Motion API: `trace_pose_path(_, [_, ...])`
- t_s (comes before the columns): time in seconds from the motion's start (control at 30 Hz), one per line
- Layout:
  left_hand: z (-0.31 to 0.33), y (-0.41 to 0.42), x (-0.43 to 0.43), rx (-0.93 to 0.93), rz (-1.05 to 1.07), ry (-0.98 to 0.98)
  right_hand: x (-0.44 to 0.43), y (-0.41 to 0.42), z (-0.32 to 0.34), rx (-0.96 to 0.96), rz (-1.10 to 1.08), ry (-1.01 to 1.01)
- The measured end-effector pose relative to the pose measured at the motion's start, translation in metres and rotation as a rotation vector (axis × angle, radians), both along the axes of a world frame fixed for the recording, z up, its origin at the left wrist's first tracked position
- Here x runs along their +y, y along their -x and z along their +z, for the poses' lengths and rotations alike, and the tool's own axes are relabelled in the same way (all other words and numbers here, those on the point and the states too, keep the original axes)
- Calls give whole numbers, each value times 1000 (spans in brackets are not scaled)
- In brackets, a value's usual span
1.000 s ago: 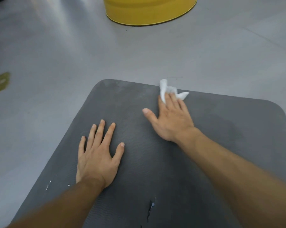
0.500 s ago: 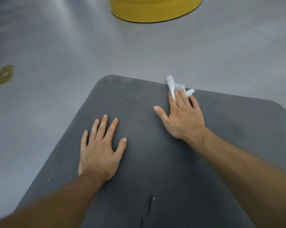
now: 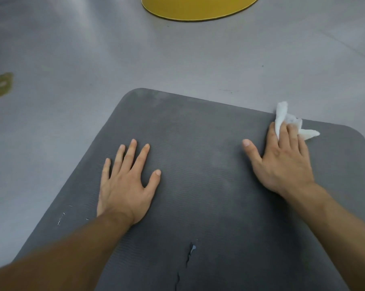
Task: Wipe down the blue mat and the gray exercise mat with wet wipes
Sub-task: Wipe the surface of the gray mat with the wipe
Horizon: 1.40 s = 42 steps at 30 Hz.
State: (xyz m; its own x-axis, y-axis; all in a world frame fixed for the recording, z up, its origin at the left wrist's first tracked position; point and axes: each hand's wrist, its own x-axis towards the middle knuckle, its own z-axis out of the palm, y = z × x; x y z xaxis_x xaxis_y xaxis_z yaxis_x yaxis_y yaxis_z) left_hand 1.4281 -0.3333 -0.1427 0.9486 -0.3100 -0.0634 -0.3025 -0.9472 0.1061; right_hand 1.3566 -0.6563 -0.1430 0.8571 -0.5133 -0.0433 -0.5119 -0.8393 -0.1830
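Shifted rightward along far edge since a second ago: right hand point(image 3: 282, 162), straight fingers point(image 3: 286, 133) pressing crumpled white wet wipe point(image 3: 282, 114) onto dark gray ribbed foam exercise mat point(image 3: 198, 133) near far right corner. Left hand point(image 3: 125, 185) unmoved, flat, fingers spread wide, palm on mat left of centre.

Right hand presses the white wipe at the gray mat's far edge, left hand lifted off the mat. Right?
No: head view shows the left hand flat on the gray mat, not lifted; the right hand presses the white wipe at the far edge.
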Motion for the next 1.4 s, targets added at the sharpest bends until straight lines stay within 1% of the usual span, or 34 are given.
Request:
trace_pose_path(0.2, [0, 0, 0, 7, -6, 0, 70, -45, 8, 21, 322, -103])
trace_pose_path(0.27, [0, -1, 0, 10, -9, -4, 89, -51, 5, 11, 433, -81])
trace_pose_path(0.33, [1, -1, 0, 12, -12, 2, 96, -49, 2, 11, 491, -45])
trace_pose_path(0.5, [3, 4, -1, 6, -51, 30, 71, -18, 12, 60, 510, 10])
trace_pose_path(0.6, [4, 3, 3, 10, -199, 46, 49, 15, 20, 125, 507, 56])
trace_pose_path(0.67, [3, 2, 3, 23, -300, 61, 24, 44, 23, 141, 455, 73])
trace_pose_path(0.73, [4, 0, 3, 35, -349, 54, -7, 72, 26, 138, 379, 94])
trace_pose_path(0.83, [7, 2, -2, 38, -366, -27, -59, 94, 31, 208, 252, 80])
trace_pose_path(0.9, [10, 7, -11, 68, -322, -63, -80, 93, 32, 264, 237, 29])
trace_pose_path(0.97, [16, 18, -31, 121, -262, -40, -82, 92, 28, 247, 266, -13])
trace_pose_path(1.07, [16, 51, -80, 150, -271, -1, -65, 109, 22, 204, 373, -10])
trace_pose_path(1.17, [7, 71, -107, 101, -168, -9, -40, 156, 22, 176, 582, 31])
trace_pose_path(1.27, [2, 72, -106, 59, -150, -47, -22, 200, 19, 127, 727, 68])
trace_pose_path(1.33, [3, 71, -105, 55, -157, -51, -18, 205, 20, 112, 705, 79])
trace_pose_path(1.4, [6, 71, -107, 67, -154, -47, -20, 188, 19, 140, 615, 75])
